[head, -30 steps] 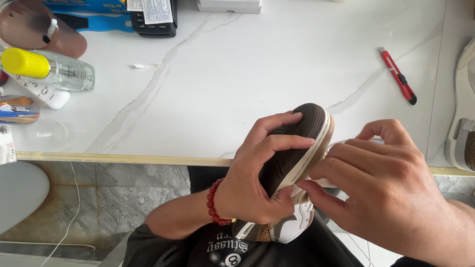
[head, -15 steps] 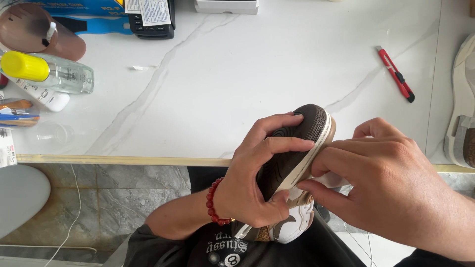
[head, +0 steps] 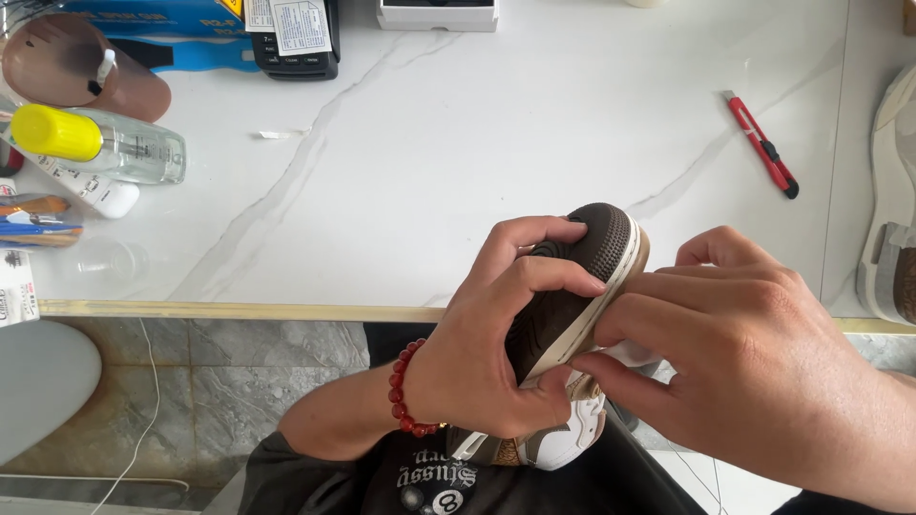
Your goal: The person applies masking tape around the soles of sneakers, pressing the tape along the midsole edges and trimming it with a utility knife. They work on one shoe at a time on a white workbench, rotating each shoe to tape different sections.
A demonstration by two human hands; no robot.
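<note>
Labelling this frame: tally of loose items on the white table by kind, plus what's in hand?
Shoes: 2, sneaker held by left hand and right hand, another at right
Bottles: 1
Utility knives: 1
Total: 4

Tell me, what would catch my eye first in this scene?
The brown-soled sneaker with a cream rim, turned sole-up at the near edge of the white marble table, clasped by the left hand while the right hand presses its rim. Farther off lie a red utility knife at right and a yellow-capped clear bottle at left.
</note>
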